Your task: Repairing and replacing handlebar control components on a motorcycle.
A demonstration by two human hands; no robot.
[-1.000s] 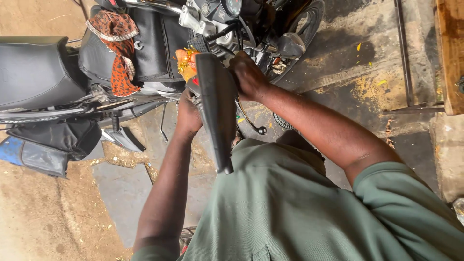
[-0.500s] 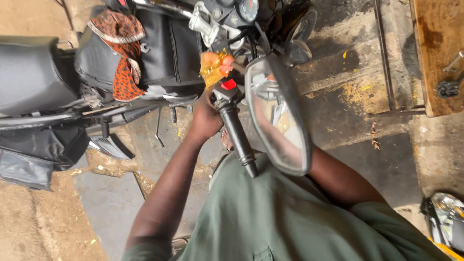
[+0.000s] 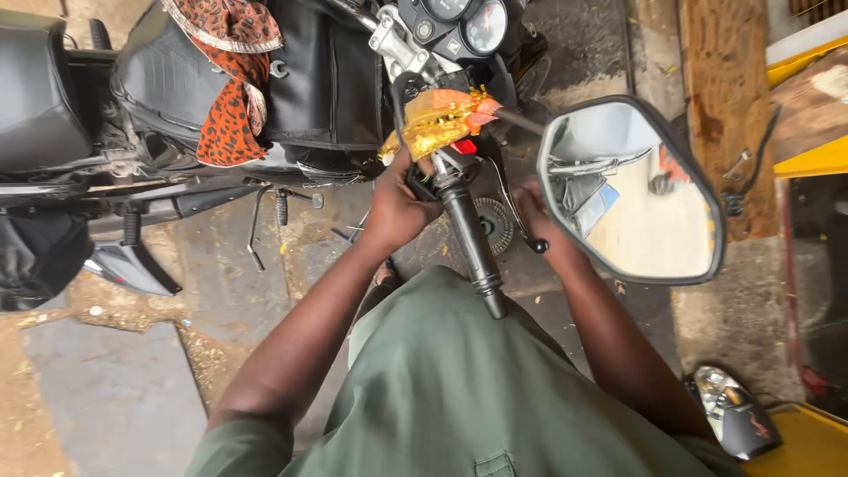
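Observation:
I look down on a black motorcycle with its handlebar grip point(image 3: 470, 246) pointing toward me. My left hand point(image 3: 399, 208) is closed around the switch housing at the inner end of the grip, just below a gold and orange foil decoration point(image 3: 439, 119). My right hand point(image 3: 536, 219) reaches under the brake lever point(image 3: 512, 208) beside the mirror stalk; its fingers are partly hidden. The rear-view mirror point(image 3: 632, 190) stands to the right of the grip, glass facing up.
The fuel tank point(image 3: 327, 79) carries a leopard-print cloth point(image 3: 231, 97). The seat point(image 3: 40, 93) lies at far left, the dials point(image 3: 468, 18) at the top. A wooden plank point(image 3: 724, 106) and a yellow edge point(image 3: 808, 163) border the right. A headlamp point(image 3: 735, 411) lies at lower right.
The view has shifted, so the mirror now sits right of the grip and faces up. My right hand, earlier hidden behind the mirror, now shows by the brake lever. My left hand stays on the switch housing.

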